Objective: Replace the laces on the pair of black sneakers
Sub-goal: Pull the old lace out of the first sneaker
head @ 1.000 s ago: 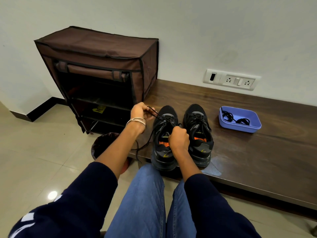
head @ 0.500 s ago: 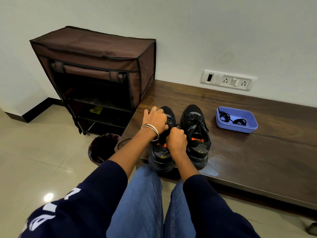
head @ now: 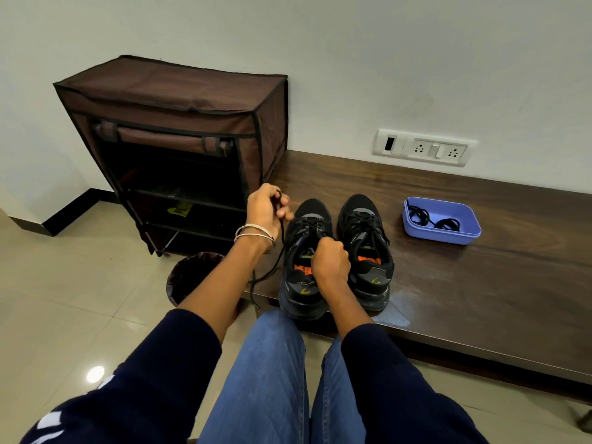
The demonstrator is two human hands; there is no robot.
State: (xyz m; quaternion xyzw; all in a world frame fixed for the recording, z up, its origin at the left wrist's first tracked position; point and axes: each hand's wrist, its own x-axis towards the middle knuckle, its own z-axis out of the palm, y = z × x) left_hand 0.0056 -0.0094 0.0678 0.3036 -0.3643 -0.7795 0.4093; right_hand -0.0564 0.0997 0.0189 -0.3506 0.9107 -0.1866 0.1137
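At the far left a brown fabric shoe rack [head: 179, 139] stands on the tiled floor against the wall, its front flap rolled up. Just in front of it, beside the end of the dark wooden surface [head: 480, 283], sits a small dark bin [head: 192, 277].

Next comes the left hand [head: 264, 209], raised above the surface's left end. Its grip is curled round a black lace [head: 278, 254], which runs from the fingers down past the wrist bangles and hangs loose over the surface's edge.

The left sneaker [head: 301, 283] stands upright at the near edge of the surface, heel toward the person, its orange insole showing. The right hand [head: 330, 261] sits over its opening with the grip pressed together round the tongue or laces there; exactly what it pinches cannot be told. The right sneaker [head: 366, 248] stands just beside it, touching or nearly so, fully laced.

Further right, well apart from the shoes, a blue tray [head: 471, 232] holds two coiled black laces [head: 432, 219]. On the wall above is a white socket panel [head: 423, 149].
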